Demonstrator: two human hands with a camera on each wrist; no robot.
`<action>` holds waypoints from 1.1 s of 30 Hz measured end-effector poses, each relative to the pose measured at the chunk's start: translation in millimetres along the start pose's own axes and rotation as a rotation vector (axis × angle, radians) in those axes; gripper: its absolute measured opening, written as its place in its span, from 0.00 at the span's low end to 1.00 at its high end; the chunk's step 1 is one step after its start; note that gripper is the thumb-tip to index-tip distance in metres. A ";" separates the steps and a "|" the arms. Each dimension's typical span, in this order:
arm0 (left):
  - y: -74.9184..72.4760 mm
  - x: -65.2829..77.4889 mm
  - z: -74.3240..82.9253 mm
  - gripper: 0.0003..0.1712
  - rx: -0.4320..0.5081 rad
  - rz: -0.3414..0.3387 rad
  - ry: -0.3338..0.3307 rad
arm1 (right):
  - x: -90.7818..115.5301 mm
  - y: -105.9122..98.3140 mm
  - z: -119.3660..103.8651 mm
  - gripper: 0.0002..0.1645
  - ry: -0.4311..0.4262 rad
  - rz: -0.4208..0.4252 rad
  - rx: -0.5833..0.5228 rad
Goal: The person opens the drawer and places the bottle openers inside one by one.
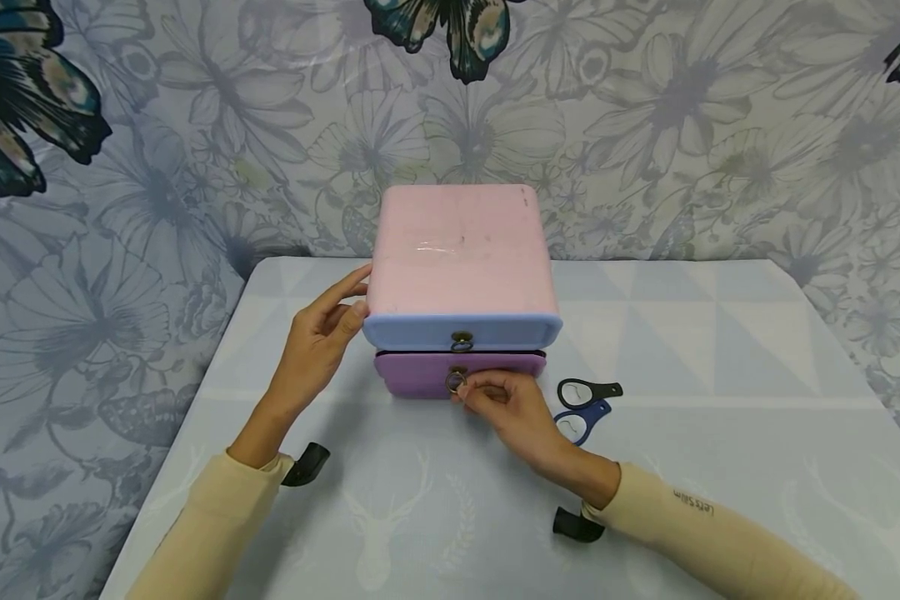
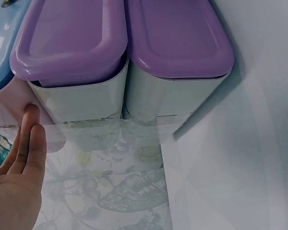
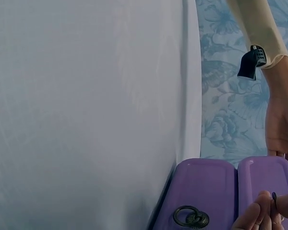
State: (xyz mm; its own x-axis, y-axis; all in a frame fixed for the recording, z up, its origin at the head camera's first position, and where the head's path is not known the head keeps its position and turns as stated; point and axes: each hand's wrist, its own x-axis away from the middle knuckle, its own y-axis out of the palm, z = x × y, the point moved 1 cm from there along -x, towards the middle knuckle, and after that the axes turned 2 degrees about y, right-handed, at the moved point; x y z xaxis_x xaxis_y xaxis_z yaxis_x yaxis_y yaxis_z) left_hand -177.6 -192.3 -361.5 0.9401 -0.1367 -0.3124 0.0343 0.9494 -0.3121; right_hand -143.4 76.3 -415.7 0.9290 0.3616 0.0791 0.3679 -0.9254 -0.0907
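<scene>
A small drawer unit stands on the table, with a pink top case, a blue drawer and a purple drawer under it. A lower purple drawer shows in the left wrist view. My left hand rests with fairly straight fingers against the pink case's left side. My right hand pinches the metal ring pull of the middle, purple drawer. That drawer stands slightly out, a dark gap behind its front. Another ring pull hangs on the lowest drawer.
To the right of the unit lie a black ring-shaped piece with a short tab and a similar blue one. The pale patterned table meets a flower-patterned wall behind the unit.
</scene>
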 end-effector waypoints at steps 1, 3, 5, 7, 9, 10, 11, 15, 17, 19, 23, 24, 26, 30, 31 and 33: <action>0.3 0.0 0.2 0.27 -0.001 -0.001 -0.001 | -0.7 -0.6 0.1 0.10 0.001 0.001 -0.001; 0.8 0.1 0.5 0.27 0.002 -0.002 -0.002 | -2.0 -1.8 0.9 0.11 0.002 0.004 -0.001; 0.7 0.1 0.9 0.27 0.007 -0.002 -0.003 | -3.6 -2.4 1.8 0.12 0.000 0.007 -0.004; 0.8 0.1 1.1 0.27 0.011 -0.003 -0.002 | -4.3 -2.8 1.7 0.12 0.003 0.013 -0.002; 1.0 0.1 1.4 0.27 0.015 -0.002 -0.002 | -4.6 -3.2 2.7 0.12 -0.001 0.015 0.003; 1.1 0.1 1.4 0.27 0.015 -0.001 -0.002 | -4.5 -3.1 3.1 0.12 -0.002 0.018 0.006; 1.1 0.1 1.5 0.27 0.014 -0.001 -0.002 | -4.5 -3.1 3.3 0.12 -0.001 0.020 0.011; 1.1 0.4 1.4 0.27 0.013 -0.002 0.000 | -3.1 -3.2 5.3 0.12 -0.001 0.032 0.034; 1.1 0.7 1.3 0.27 0.009 -0.002 -0.001 | -1.8 -3.6 7.4 0.11 0.000 0.038 0.053; 1.0 1.0 1.4 0.27 0.010 -0.002 -0.002 | 0.0 -4.6 9.6 0.11 -0.001 0.043 0.071; 1.0 1.1 2.1 0.27 0.016 -0.005 -0.005 | 5.9 -6.7 15.9 0.11 0.015 0.045 0.105; 1.1 1.0 2.3 0.27 0.017 -0.006 -0.006 | 7.5 -7.2 18.1 0.10 0.022 0.047 0.116; 1.2 0.9 2.5 0.27 0.017 -0.007 -0.006 | 10.8 -7.8 23.4 0.10 0.031 0.051 0.142; 1.5 1.0 2.5 0.27 0.010 -0.005 -0.007 | 14.2 -7.8 35.9 0.08 0.036 0.077 0.205; 1.5 1.2 2.4 0.27 0.010 -0.005 -0.008 | 14.6 -7.7 38.6 0.08 0.032 0.080 0.215; 1.6 1.6 2.1 0.27 0.007 -0.004 -0.007 | 14.6 -7.3 42.9 0.09 0.028 0.084 0.230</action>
State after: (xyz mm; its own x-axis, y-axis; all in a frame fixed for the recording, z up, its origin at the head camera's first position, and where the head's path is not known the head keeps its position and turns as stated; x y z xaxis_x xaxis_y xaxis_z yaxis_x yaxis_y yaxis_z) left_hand -175.4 -190.4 -360.6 0.9424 -0.1384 -0.3046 0.0404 0.9508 -0.3070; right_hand -130.8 93.2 -456.4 0.9564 0.2783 0.0888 0.2920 -0.9008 -0.3215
